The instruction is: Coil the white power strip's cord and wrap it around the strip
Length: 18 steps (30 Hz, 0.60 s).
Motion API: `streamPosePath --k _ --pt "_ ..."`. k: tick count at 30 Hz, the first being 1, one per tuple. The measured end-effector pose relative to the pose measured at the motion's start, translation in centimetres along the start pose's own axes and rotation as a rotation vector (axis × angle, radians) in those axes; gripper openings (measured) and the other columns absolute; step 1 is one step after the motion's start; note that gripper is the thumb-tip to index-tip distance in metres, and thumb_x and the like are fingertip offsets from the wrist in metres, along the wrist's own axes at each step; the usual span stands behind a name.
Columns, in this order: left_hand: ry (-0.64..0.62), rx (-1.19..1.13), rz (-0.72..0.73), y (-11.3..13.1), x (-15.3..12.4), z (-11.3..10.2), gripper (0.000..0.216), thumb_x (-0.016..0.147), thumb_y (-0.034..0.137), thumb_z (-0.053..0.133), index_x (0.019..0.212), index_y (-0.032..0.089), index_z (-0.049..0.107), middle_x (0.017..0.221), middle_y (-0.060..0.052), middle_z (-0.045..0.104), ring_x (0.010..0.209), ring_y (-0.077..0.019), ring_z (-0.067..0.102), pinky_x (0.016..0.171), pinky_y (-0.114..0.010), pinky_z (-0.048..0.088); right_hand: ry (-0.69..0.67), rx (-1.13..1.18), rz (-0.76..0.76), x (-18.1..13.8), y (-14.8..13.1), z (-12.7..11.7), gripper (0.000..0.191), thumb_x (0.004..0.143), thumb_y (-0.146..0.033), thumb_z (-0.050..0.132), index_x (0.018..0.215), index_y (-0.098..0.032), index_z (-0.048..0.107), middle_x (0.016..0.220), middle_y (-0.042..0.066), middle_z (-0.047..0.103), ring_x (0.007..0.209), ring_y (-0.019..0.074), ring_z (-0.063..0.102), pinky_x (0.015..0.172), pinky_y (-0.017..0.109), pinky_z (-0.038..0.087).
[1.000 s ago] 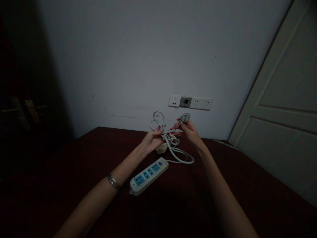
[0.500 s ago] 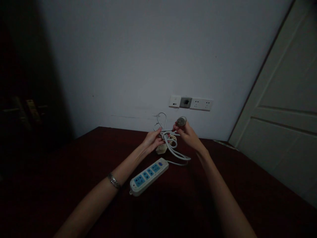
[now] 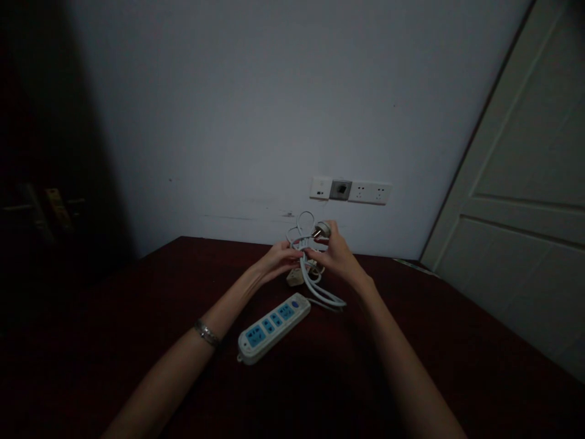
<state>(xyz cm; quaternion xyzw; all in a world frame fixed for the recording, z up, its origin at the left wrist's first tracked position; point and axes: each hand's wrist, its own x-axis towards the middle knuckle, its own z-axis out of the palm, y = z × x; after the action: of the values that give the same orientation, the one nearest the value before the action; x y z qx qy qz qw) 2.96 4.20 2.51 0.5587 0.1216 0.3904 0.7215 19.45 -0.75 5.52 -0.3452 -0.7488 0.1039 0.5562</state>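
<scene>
A white power strip (image 3: 273, 327) with blue sockets lies on the dark red table (image 3: 137, 317). Its white cable (image 3: 320, 291) rises in loops between my hands. My left hand (image 3: 276, 260) is closed on the bundled cable loops. My right hand (image 3: 335, 254) pinches the round plug (image 3: 322, 229) at the cable's end, held close beside the loops above the table. A small pale object (image 3: 295, 278) sits on the table under my hands; I cannot make out what it is. A bracelet is on my left wrist.
A row of wall sockets (image 3: 351, 190) is set in the grey wall just behind the table. A white door (image 3: 525, 201) stands at the right. The left side is dark, with a door handle (image 3: 41, 207) dimly visible.
My right hand has carried the plug left and down toward the cable bundle in my left hand. The loops have drawn tighter and the hands are closer together.
</scene>
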Motion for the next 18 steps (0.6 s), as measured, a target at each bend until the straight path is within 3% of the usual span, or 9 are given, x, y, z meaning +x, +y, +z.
streamPosePath --k 4,8,14,18 --pt "0.019 0.029 -0.004 0.0 0.2 0.0 0.021 0.066 0.012 0.069 0.086 0.009 0.061 0.083 -0.008 0.066 0.072 -0.0146 0.063 0.074 -0.027 0.050 0.030 -0.101 -0.016 0.0 0.2 0.4 0.038 0.068 -0.021 0.064 0.099 -0.022 0.043 0.085 0.003 0.055 0.080 0.0188 0.055 0.076 0.035 0.045" --pt "0.105 0.124 0.004 -0.5 0.4 0.6 0.025 0.070 0.024 0.068 0.089 0.011 0.059 0.076 -0.006 0.064 0.063 -0.0137 0.061 0.054 -0.022 0.049 0.083 -0.098 0.014 -0.2 0.9 0.9 0.033 0.069 -0.020 0.060 0.096 -0.022 0.042 0.080 0.002 0.054 0.074 0.0185 0.054 0.070 0.032 0.043" --pt "0.520 0.232 0.146 -2.3 1.1 1.5 0.047 0.066 0.028 0.073 0.104 0.015 0.050 0.066 0.001 0.062 0.053 -0.0111 0.058 0.052 -0.021 0.045 0.108 -0.103 0.044 -0.4 2.2 1.2 0.034 0.068 -0.017 0.058 0.096 -0.022 0.041 0.080 0.001 0.052 0.073 0.0180 0.054 0.069 0.031 0.042" --pt "0.478 0.390 0.238 -2.9 1.4 1.1 0.039 0.065 0.026 0.071 0.101 0.015 0.059 0.059 0.004 0.060 0.051 -0.0103 0.055 0.051 -0.019 0.041 0.129 -0.051 0.062 -0.4 2.2 1.2 0.034 0.067 -0.019 0.060 0.095 -0.023 0.040 0.078 0.000 0.052 0.069 0.0167 0.053 0.066 0.031 0.045"
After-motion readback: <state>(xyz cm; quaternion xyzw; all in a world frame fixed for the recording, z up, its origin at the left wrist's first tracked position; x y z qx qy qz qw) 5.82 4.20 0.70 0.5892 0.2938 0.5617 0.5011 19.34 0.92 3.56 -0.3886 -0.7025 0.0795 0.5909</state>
